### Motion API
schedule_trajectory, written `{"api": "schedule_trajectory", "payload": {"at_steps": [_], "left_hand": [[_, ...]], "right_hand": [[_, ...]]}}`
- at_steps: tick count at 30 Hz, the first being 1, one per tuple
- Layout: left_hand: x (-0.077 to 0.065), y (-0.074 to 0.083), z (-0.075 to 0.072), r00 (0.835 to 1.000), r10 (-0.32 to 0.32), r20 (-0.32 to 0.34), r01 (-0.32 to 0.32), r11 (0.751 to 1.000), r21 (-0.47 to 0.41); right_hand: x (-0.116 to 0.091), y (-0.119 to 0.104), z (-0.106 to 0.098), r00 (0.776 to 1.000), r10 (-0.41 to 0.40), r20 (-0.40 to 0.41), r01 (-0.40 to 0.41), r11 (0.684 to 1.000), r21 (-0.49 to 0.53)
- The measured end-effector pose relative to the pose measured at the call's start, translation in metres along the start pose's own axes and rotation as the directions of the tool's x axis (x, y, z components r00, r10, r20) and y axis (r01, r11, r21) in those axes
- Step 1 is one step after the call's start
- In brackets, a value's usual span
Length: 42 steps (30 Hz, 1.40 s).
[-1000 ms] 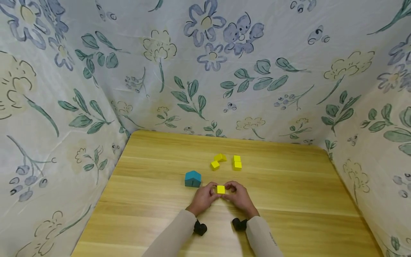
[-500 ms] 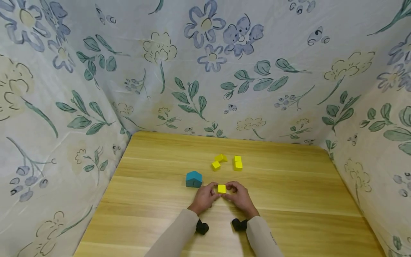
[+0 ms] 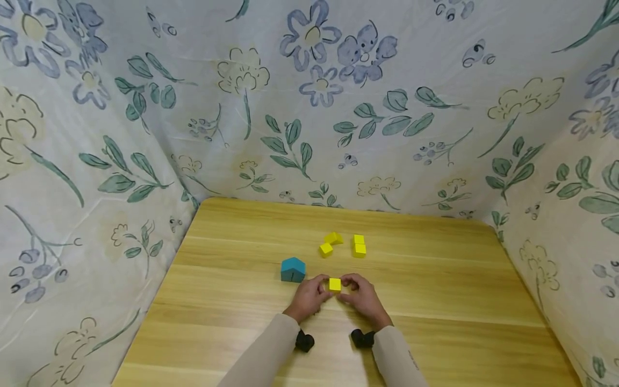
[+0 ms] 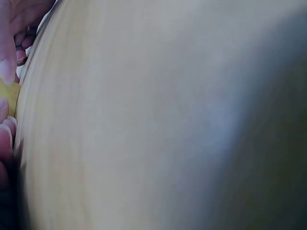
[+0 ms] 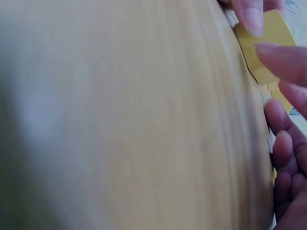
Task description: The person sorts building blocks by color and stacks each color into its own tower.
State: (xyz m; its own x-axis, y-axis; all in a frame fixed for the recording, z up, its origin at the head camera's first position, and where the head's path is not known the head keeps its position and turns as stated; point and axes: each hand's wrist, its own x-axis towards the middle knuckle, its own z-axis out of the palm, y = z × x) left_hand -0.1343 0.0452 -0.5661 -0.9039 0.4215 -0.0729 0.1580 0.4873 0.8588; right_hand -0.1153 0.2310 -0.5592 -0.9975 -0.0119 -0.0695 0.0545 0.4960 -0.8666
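Observation:
In the head view a yellow cube (image 3: 335,284) sits between my two hands near the middle of the wooden table (image 3: 435,301). My left hand (image 3: 310,295) pinches it from the left with curled fingers and thumb. From the right, my right hand (image 3: 361,296) grips the same cube. The right wrist view has the yellow block (image 5: 263,40) at the upper right, with a thumb from each hand on its near side. Only a sliver of the yellow block (image 4: 10,98) shows at the left edge of the left wrist view, among fingers.
A blue house-shaped block (image 3: 293,270) stands just left of my left hand. Farther back lie a yellow cube (image 3: 326,250), a yellow wedge-like block (image 3: 333,238) and a pair of touching yellow blocks (image 3: 359,246). A floral cloth (image 3: 300,107) walls in the table's back and sides.
Hands and cube keep almost the same place. The whole scene shifts slightly rightward in the head view, blocks and table included.

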Motion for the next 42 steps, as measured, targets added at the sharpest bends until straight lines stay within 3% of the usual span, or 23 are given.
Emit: {"api": "schedule_trajectory", "payload": {"at_steps": [6,13,24,35,42], "left_hand": [[-0.003,0.001,0.002,1.0,-0.003,0.007,0.003,1.0,-0.017],[-0.006,0.0,0.007,1.0,-0.005,0.001,0.005,1.0,-0.017],[-0.007,-0.007,0.009,0.999,0.032,-0.004,-0.032,0.999,-0.021],[-0.004,-0.006,0.01,0.999,0.033,0.0,-0.033,0.999,-0.021],[-0.002,-0.006,0.011,0.998,0.053,-0.016,-0.053,0.998,-0.013]], "right_hand": [[-0.002,0.009,-0.01,0.994,-0.03,0.105,0.023,0.997,0.067],[0.0,0.015,-0.03,0.961,-0.117,0.251,0.08,0.985,0.149],[0.027,0.008,-0.031,0.988,-0.074,0.138,0.066,0.996,0.061],[0.071,-0.017,-0.03,0.962,-0.082,0.259,0.095,0.995,-0.037],[0.092,-0.02,-0.024,0.945,-0.068,0.319,0.077,0.997,-0.014]]}}
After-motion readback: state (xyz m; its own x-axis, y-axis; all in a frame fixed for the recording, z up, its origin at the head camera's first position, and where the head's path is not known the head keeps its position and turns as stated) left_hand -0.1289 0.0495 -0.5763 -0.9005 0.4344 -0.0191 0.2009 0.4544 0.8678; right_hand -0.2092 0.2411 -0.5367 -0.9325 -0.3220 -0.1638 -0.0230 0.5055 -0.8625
